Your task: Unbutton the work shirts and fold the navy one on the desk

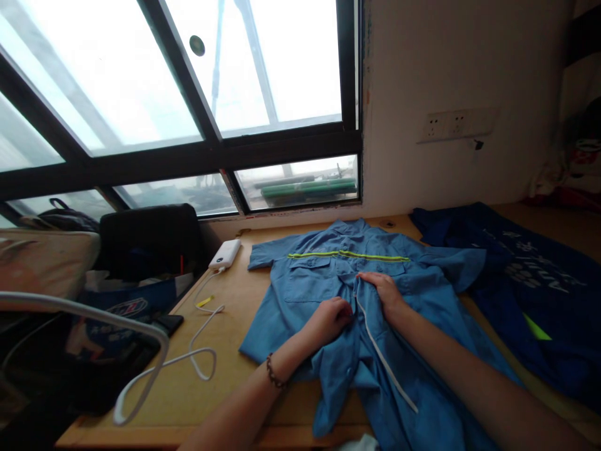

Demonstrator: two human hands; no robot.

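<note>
A light blue work shirt (323, 275) with a yellow-green chest stripe lies spread front-up on the wooden table (225, 388). My left hand (331, 318) is curled closed on the left front edge of the shirt at mid-chest. My right hand (385, 291) lies on the right front edge just beside it, fingers bent and pressed onto the cloth near the placket. A white strip runs down the shirt's opening below my hands.
A dark blue garment (526, 282) lies to the right on the table. A white power bank (225, 254) with a white cable (201, 351) sits at the left. A black bag (148, 241) and a white bent tube (94, 326) stand left of the table. A window is behind.
</note>
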